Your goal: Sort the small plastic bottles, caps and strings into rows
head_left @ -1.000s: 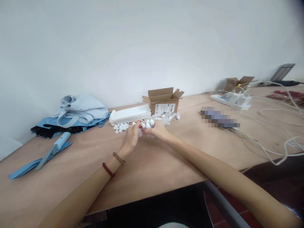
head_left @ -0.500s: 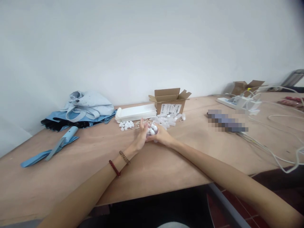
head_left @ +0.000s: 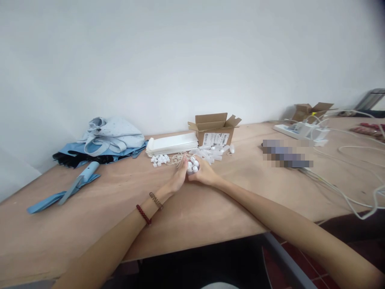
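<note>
Between my two hands is a bundle of small white-capped bottles (head_left: 193,165), with their rounded white tops facing me. My left hand (head_left: 179,177) presses on the bundle's left side, its fingers mostly hidden. Closed round the right side is my right hand (head_left: 206,172). Just beyond my hands lie thin cream strings (head_left: 178,159). Small white caps (head_left: 160,160) are heaped left of the strings, and translucent white tubes (head_left: 215,154) are scattered to the right.
Behind stand a stack of white flat packets (head_left: 173,143) and an open cardboard box (head_left: 217,136). Blue umbrella cloth with a pale bag (head_left: 116,134) lies at left, near a light-blue handle (head_left: 89,171). At right are a blurred-out object (head_left: 285,154), a power strip (head_left: 300,131) and loose cables.
My left thumb, raised before, has come down against the bundle. My hands have drawn closer round the bottles, whose white tops now sit more evenly together.
</note>
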A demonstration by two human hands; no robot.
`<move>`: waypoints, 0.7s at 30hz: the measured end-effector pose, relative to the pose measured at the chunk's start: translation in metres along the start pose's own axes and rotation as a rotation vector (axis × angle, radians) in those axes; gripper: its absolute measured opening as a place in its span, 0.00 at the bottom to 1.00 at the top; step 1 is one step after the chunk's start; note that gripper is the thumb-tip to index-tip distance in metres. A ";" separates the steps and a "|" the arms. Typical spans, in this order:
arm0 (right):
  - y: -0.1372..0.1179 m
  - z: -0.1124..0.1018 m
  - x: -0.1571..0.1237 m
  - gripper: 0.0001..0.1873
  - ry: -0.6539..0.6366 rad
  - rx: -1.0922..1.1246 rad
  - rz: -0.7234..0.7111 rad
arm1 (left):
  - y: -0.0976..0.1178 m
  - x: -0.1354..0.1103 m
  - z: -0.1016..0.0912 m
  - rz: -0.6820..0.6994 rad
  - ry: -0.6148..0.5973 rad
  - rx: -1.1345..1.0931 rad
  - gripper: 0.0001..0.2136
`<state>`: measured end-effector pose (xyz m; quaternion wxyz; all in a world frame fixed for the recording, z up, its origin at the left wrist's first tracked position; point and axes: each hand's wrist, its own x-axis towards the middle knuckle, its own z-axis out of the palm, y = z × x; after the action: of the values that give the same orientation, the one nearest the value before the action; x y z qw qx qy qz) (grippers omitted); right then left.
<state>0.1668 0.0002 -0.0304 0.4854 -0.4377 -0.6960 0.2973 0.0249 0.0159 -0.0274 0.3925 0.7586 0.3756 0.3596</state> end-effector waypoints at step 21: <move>-0.004 0.008 0.005 0.19 0.166 -0.141 0.108 | 0.030 -0.004 -0.045 0.248 0.518 0.375 0.13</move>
<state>0.1571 0.0029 -0.0284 0.4927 -0.5309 -0.6479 0.2359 -0.0063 0.0150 0.0169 0.0914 0.7410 0.4271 0.5100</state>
